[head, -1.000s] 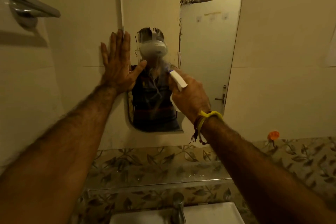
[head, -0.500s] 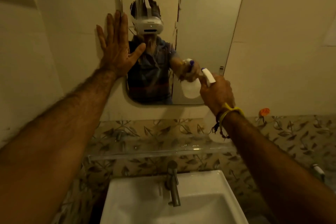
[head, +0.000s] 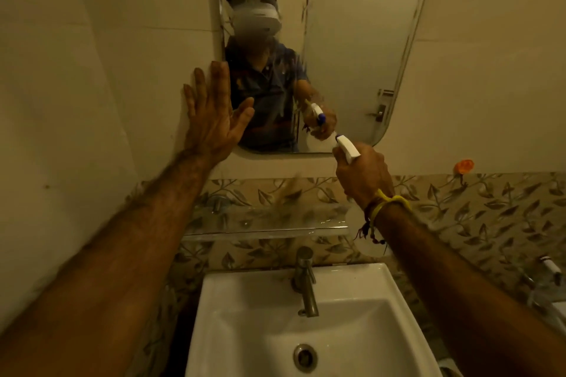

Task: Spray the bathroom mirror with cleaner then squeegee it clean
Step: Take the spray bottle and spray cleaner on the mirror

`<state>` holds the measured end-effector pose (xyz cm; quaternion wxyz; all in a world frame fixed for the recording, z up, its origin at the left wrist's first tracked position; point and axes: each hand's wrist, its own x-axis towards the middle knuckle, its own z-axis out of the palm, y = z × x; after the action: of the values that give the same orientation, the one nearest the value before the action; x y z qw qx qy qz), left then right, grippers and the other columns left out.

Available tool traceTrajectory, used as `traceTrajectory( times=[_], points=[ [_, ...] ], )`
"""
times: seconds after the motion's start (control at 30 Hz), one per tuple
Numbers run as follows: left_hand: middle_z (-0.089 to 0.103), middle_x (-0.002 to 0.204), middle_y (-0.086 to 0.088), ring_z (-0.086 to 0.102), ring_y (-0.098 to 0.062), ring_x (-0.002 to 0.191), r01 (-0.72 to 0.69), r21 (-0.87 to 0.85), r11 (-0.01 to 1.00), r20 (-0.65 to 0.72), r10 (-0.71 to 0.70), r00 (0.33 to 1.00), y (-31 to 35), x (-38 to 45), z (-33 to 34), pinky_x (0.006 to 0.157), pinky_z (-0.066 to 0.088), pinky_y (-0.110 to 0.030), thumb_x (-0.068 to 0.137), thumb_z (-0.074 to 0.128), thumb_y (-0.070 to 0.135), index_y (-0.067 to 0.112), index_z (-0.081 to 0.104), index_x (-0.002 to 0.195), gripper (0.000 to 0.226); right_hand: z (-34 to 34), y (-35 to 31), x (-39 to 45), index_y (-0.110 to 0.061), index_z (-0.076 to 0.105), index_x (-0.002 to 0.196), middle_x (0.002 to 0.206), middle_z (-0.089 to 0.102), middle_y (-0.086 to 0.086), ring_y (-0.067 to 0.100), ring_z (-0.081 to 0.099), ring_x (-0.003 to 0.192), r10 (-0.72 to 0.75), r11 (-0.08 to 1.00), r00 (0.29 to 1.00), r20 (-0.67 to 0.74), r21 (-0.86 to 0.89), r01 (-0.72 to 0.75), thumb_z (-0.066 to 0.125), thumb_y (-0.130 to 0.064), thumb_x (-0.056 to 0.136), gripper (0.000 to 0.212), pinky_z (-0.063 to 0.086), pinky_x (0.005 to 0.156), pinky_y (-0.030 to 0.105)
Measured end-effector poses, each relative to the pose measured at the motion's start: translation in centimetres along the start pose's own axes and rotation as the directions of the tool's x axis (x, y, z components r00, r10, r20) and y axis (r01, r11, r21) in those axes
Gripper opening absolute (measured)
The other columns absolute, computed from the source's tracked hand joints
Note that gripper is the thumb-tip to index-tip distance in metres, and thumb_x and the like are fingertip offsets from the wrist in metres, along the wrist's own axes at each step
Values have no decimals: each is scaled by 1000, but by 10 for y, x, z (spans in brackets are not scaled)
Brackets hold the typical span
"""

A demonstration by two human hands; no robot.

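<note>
Wrapped around a white spray bottle (head: 347, 148), the right hand (head: 363, 176) grips it at centre right of the frame, the nozzle with its blue tip pointing toward the lower edge of the mirror (head: 352, 40). Most of the bottle's body is hidden behind the fingers, so only the trigger head shows clearly. A yellow band and dark threads (head: 384, 205) circle the right wrist. The left hand (head: 214, 119) is open and flat, fingers spread, pressed against the wall at the mirror's left edge, with the thumb lying over the glass at centre left. The mirror fills the upper middle of the frame, and its surface carries wet streaks and a hazy patch in its upper left part. Below it, across the middle of the frame, a clear glass shelf (head: 266, 231) juts from a band of leaf-patterned tiles (head: 490, 208). A white sink (head: 232, 315) with a metal tap (head: 306, 281) sits at the bottom centre. An orange hook (head: 464, 166) sticks to the wall at the right.
</note>
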<state>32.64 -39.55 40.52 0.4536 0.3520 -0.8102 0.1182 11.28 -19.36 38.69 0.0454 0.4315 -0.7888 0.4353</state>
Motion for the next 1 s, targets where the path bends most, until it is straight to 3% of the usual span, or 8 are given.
traceTrajectory(
  times=[0.1,0.23,0.33,0.5,0.67,0.8,1.0],
  points=[
    [-7,171,-9,-9,-38,157,-3,68,998,64,-1,998,-5,-11,0,124,-1,-63,103,26,62,17,-10,162,83,12,-24,-8,-20,65,101,79,66,1,24,64,67,-107,994,994,27,22,106,58,-44,92,27,51,57,30],
    [-12,171,-6,-12,-33,157,-19,113,993,105,7,994,-13,-20,2,126,-3,-59,105,26,59,18,-11,161,79,25,-57,-22,-22,62,106,88,68,2,22,66,77,-304,952,949,89,60,300,58,-42,92,25,59,67,37],
    [-9,171,-7,-9,-34,157,-8,143,990,111,-8,994,-13,-20,0,126,0,-59,104,22,60,16,-7,162,79,35,-70,-33,-19,62,101,84,65,0,20,66,76,-350,937,926,139,43,348,58,-41,93,24,59,68,37],
    [-9,171,-5,-7,-33,158,40,109,993,119,-53,992,1,-22,-8,125,3,-62,103,26,61,20,-9,162,80,40,-58,-44,-17,64,104,92,69,6,26,67,84,-288,957,943,169,65,281,59,-42,92,28,59,74,44],
    [-3,171,-13,-4,-36,157,190,29,981,93,-191,977,48,-39,-13,122,1,-68,102,28,62,15,-3,162,82,22,-29,-53,-19,67,98,85,70,4,26,67,77,-191,966,981,20,184,184,60,-40,91,24,58,66,40],
    [8,169,-20,5,-39,157,57,-12,998,61,-56,997,108,-74,-2,122,0,-67,103,27,59,7,11,162,80,-2,10,-65,-15,67,95,78,67,2,23,65,70,-137,940,979,-154,293,178,60,-36,92,23,57,62,42],
    [16,168,-18,6,-33,158,-48,-366,929,115,96,989,213,-162,41,126,5,-59,104,42,44,7,21,160,70,-43,92,-94,-30,65,88,74,64,4,26,65,65,55,924,972,-230,381,38,59,-43,91,15,56,57,45]
  ],
)
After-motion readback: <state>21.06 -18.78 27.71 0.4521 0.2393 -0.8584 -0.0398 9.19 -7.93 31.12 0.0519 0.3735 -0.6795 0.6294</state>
